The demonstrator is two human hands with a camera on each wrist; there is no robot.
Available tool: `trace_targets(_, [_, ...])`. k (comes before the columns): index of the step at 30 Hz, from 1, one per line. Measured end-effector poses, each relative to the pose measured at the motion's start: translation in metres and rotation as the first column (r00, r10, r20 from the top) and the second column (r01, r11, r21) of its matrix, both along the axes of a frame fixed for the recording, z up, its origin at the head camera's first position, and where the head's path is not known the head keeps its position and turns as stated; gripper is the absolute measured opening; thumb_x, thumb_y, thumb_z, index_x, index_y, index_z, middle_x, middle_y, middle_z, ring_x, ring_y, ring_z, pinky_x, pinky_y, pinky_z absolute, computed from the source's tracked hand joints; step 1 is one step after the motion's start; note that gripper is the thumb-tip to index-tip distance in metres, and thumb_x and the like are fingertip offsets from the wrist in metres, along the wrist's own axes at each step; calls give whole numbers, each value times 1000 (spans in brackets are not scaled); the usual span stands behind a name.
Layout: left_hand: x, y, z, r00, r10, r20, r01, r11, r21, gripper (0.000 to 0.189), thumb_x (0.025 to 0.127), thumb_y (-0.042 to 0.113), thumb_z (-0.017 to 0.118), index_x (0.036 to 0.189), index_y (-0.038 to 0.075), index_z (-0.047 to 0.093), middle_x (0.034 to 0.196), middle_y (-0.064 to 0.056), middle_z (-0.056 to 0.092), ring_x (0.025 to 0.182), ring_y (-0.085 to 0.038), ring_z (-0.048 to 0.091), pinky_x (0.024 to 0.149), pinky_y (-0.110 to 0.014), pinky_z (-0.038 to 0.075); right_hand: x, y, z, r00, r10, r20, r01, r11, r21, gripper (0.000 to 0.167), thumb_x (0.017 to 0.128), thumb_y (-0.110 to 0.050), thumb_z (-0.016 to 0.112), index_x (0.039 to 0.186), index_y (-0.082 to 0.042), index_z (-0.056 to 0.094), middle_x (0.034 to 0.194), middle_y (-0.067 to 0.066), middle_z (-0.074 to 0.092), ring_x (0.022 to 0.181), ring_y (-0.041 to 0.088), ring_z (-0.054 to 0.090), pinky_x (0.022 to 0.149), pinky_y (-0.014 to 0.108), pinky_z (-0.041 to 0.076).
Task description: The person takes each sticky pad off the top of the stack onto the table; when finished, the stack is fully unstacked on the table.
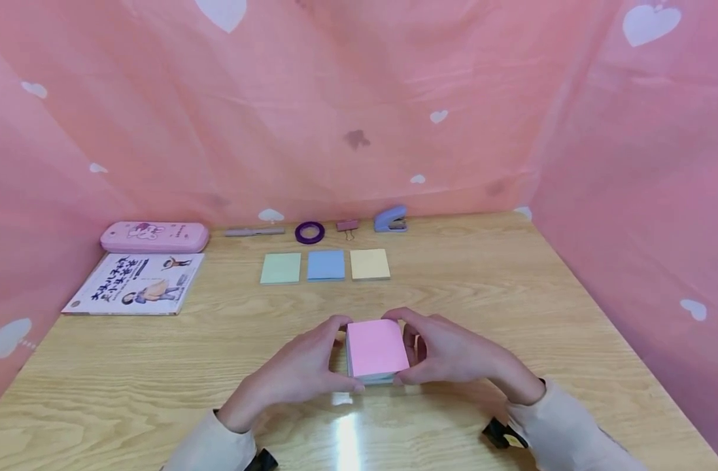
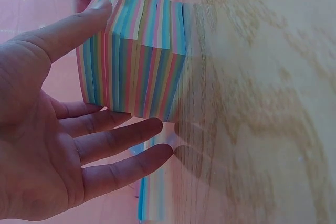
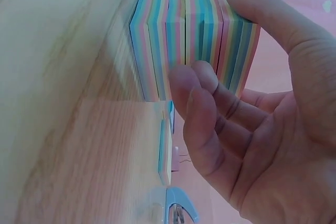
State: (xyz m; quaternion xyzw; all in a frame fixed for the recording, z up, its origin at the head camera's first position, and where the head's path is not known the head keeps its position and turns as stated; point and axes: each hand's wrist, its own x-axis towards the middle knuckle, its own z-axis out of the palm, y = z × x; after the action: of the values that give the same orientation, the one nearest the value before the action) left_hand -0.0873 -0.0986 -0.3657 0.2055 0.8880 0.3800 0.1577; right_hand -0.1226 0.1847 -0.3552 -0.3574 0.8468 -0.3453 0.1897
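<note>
A tall stack of sticky note pads [image 1: 378, 348], pink on top with striped multicoloured sides, sits on the table in front of me. My left hand [image 1: 300, 367] holds its left side, thumb at the near face and fingers at the far side. From the right, my right hand [image 1: 453, 352] grips the same stack, its thumb on the near face and forefinger at the far top edge. Both wrist views show the layered pads [image 2: 142, 66] with slightly uneven edges. Some right fingers [image 3: 202, 121] curl against the stack's side.
Behind the stack lie a green pad [image 1: 280, 268], a blue pad [image 1: 326, 265] and a yellow pad [image 1: 370, 264]. Farther back are a pen [image 1: 254, 231], purple tape roll [image 1: 309, 232], binder clip [image 1: 347, 226] and stapler [image 1: 391, 219]. At left, a pencil case [image 1: 155, 237] adjoins a book [image 1: 134, 284].
</note>
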Motion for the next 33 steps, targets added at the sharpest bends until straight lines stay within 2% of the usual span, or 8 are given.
trace_targets(10, [-1,1,1,1000,3,-11,-3,1000,-25,91,81,46,91,151,12,44,134,-9,68,122,-25,65,99,-51,51,-3,7,4,1000,-14,2,14,1000,27,74,83,-29,89,144,-16,49,87,-7,64,71,6,59,68,24,50])
trace_targets(18, [0,-1,0,1000,-6,-8,6,1000,-29,90,82,47,90,150,12,44,133,-9,68,120,-25,65,95,-50,52,-7,11,1,999,-6,33,7,1000,-7,74,83,-30,91,144,-17,51,88,-6,64,72,8,60,68,25,51])
trace_targets(27, [0,-1,0,1000,-14,-18,13,999,-30,87,83,46,90,149,13,45,137,-10,67,126,-28,65,98,-52,52,-11,14,1,997,-23,68,26,998,-55,76,80,-28,93,144,-15,52,80,-5,57,72,8,52,65,23,43])
trace_targets(33, [0,0,0,1000,-17,-7,17,999,-29,89,83,45,90,152,12,43,137,-11,67,127,-27,65,100,-52,52,-14,19,3,995,-36,88,43,996,-80,77,80,-25,93,145,-14,53,78,-4,55,70,7,49,63,23,41])
